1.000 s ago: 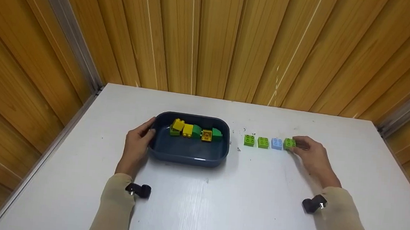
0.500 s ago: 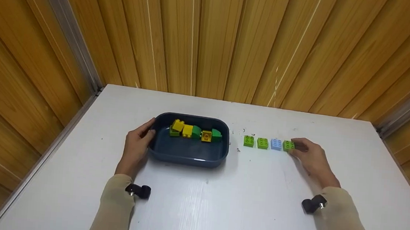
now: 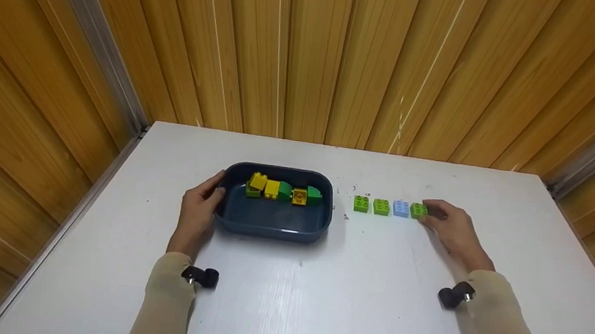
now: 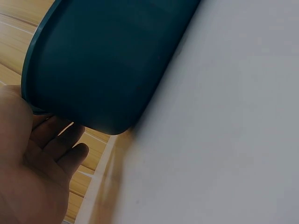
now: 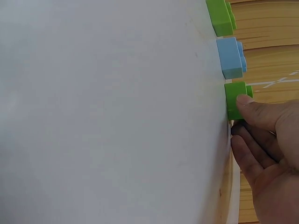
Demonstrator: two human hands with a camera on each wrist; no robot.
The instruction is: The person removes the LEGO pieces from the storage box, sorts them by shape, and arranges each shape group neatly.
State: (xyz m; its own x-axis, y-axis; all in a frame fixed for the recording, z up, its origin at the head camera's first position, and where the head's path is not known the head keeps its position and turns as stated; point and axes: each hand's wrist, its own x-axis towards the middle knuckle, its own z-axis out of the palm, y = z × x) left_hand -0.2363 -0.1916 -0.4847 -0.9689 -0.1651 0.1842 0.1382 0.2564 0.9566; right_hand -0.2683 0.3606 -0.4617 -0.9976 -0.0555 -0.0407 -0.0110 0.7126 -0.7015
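A dark blue plastic tub with rounded corners stands on the white table. At its left end my left hand grips the wall, thumb at the rim and fingers along the outside; the left wrist view shows these fingers beside the tub. To the right, my right hand pinches a lime green toy brick at the right end of a row. The thumb lies on the brick's near face in the right wrist view. Left of it sit a light blue brick and two lime green bricks.
Several yellow and green toy bricks lie along the far side inside the tub, one yellow brick tilted on top of a green one. Wood-patterned panels rise behind the white table.
The pinched green brick has shifted very slightly toward me, level with the rest of the row. My left hand and the tub have stayed in place.
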